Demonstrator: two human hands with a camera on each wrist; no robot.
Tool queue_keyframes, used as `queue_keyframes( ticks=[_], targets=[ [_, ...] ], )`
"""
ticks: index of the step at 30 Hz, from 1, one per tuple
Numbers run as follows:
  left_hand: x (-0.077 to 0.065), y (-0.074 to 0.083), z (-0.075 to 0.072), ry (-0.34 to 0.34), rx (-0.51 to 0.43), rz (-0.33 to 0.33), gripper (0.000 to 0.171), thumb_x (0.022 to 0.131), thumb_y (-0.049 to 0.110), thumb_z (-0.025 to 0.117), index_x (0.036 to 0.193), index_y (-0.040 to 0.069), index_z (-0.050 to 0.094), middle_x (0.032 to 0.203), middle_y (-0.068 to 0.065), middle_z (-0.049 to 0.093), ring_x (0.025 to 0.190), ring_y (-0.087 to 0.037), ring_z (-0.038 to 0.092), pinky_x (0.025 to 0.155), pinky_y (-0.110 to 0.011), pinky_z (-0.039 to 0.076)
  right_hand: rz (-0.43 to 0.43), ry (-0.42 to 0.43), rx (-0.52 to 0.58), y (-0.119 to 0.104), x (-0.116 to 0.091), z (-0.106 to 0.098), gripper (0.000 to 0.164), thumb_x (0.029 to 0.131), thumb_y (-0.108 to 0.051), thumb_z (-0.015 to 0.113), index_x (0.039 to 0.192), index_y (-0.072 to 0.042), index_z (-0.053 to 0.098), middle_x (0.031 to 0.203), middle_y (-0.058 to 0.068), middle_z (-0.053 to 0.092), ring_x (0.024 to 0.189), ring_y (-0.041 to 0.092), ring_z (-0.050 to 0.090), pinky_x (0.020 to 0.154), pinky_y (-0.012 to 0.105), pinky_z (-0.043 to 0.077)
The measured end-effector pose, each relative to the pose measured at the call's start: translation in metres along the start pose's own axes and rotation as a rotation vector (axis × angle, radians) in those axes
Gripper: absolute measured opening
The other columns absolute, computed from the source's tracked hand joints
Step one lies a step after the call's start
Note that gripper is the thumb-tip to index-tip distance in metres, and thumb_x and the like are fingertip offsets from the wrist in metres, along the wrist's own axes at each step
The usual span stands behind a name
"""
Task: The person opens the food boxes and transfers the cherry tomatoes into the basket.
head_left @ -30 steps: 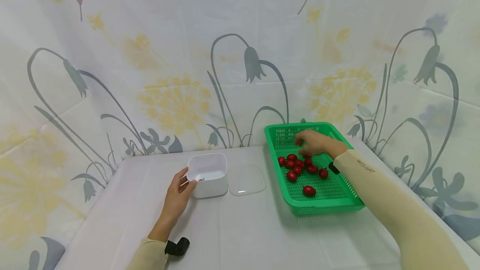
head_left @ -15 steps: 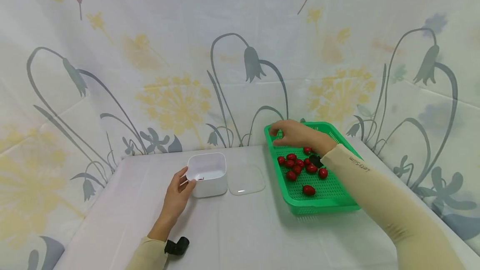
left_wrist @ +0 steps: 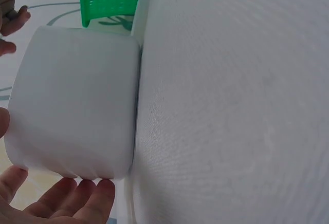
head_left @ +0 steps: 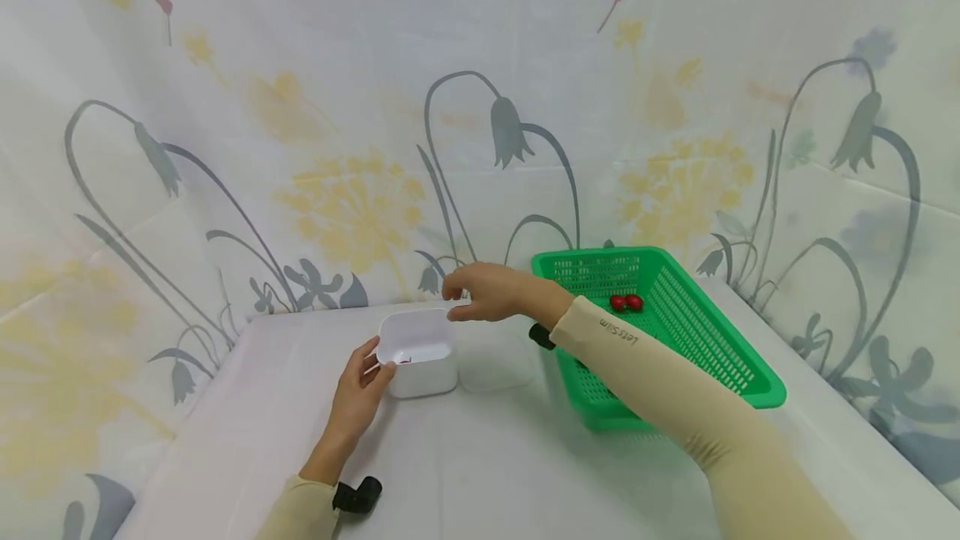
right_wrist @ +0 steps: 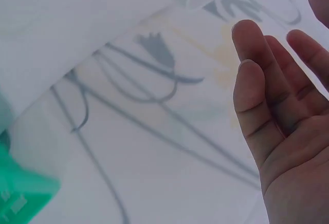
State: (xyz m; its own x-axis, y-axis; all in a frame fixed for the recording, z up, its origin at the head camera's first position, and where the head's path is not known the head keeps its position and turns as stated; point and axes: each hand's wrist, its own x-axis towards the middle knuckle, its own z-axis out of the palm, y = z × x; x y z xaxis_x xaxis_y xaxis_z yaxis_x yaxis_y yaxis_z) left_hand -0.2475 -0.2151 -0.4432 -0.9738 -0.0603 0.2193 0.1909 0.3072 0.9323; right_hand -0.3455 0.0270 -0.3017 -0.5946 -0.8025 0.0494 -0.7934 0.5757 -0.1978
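In the head view my left hand (head_left: 360, 394) holds a white open-topped box (head_left: 420, 377) at its left side, thumb at the front rim. The left wrist view shows the fingertips (left_wrist: 103, 188) against the white box wall (left_wrist: 77, 106). A bit of something red (head_left: 405, 360) shows inside the box. My right hand (head_left: 491, 292) hovers beside the box's right back rim, fingers loosely bent. In the right wrist view nothing shows in the right palm (right_wrist: 300, 157). Two small glossy red fruits (head_left: 633, 302) lie at the back of a green basket (head_left: 693, 319).
A clear flat lid (head_left: 495, 363) lies on the white-covered table (head_left: 480, 465) right of the box. The right sleeve (head_left: 660, 382) crosses over the basket and hides much of its inside. A flower-printed curtain (head_left: 360, 107) stands behind the table.
My right hand has moved left from over the green basket, past its left edge, to the box. The left hand and the box have stayed in place.
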Motion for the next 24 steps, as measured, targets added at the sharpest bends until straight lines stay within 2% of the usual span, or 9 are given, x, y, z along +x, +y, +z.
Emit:
queue_keyframes(
  ticks=[7,14,19,24],
  targets=[
    [0.001,-0.002,0.001,0.001,-0.001,-0.009,0.056,0.097,0.020,0.058,0.147,0.009,0.034,0.139,-0.026,0.045,0.124,-0.039,0.049,0.100,-0.050,0.041,-0.038,-0.039,0.008,-0.020,0.041,0.023,0.030,0.092,-0.033,0.063,0.113,-0.011,0.064,0.107,-0.001,0.063,0.095,0.013,0.056,0.084,0.028,0.047],
    [0.002,-0.002,-0.001,0.002,-0.006,-0.022,0.056,0.097,0.021,0.057,0.146,0.010,0.033,0.140,-0.025,0.043,0.125,-0.038,0.048,0.100,-0.049,0.041,-0.045,-0.089,0.035,-0.030,0.074,0.049,0.022,0.090,-0.029,0.066,0.103,-0.011,0.064,0.094,-0.004,0.060,0.084,0.011,0.054,0.073,0.023,0.045],
    [0.002,-0.005,-0.001,0.009,-0.015,-0.026,0.055,0.097,0.020,0.058,0.146,0.012,0.034,0.140,-0.024,0.044,0.125,-0.037,0.048,0.100,-0.049,0.041,0.025,-0.150,0.134,-0.032,0.085,0.064,0.016,0.089,-0.027,0.067,0.095,-0.014,0.062,0.086,-0.003,0.060,0.070,0.012,0.061,0.062,0.022,0.048],
    [0.003,-0.004,0.000,0.015,-0.007,-0.016,0.055,0.096,0.021,0.059,0.145,0.011,0.036,0.139,-0.025,0.046,0.124,-0.038,0.049,0.100,-0.050,0.041,0.113,-0.206,0.275,-0.030,0.090,0.074,0.014,0.089,-0.023,0.069,0.093,-0.013,0.061,0.087,0.000,0.061,0.062,0.019,0.067,0.055,0.026,0.053]
  ],
)
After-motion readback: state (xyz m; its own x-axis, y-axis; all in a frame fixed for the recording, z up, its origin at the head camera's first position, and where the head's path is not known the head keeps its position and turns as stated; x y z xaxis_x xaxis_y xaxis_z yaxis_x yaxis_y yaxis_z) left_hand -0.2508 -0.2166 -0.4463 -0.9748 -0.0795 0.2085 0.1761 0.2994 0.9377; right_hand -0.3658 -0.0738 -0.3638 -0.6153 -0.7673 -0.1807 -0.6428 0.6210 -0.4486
